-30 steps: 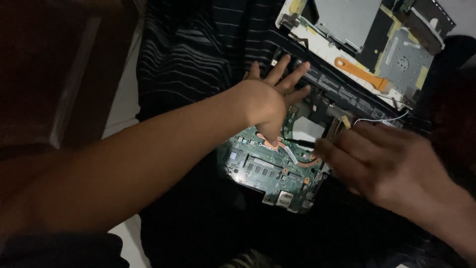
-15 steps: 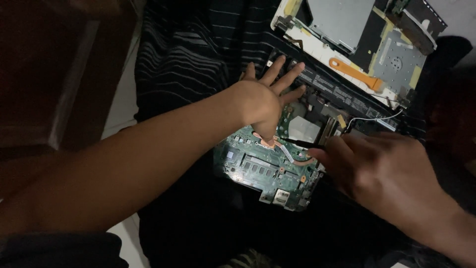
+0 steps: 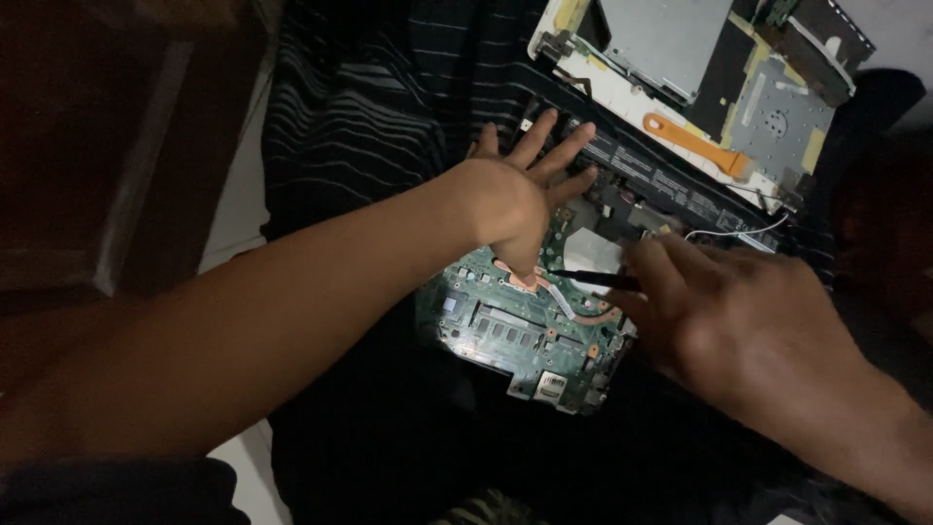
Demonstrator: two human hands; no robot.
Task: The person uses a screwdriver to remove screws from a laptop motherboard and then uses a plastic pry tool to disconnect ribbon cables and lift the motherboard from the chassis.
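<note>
Left hand [image 3: 510,204] presses flat, fingers splayed and grasping nothing, on the green motherboard [image 3: 520,331], which sits in the open laptop chassis [image 3: 671,185]. Right hand [image 3: 739,321] pinches a thin black tool [image 3: 593,280], probably tweezers; dim view. Risk: tip slips, gouges copper heatpipe [image 3: 573,306] or traces.

You work in a home, not a workshop: the green laptop circuit board [image 3: 525,331] lies on dark striped cloth [image 3: 389,107], beside it white floor tiles [image 3: 233,204].
</note>
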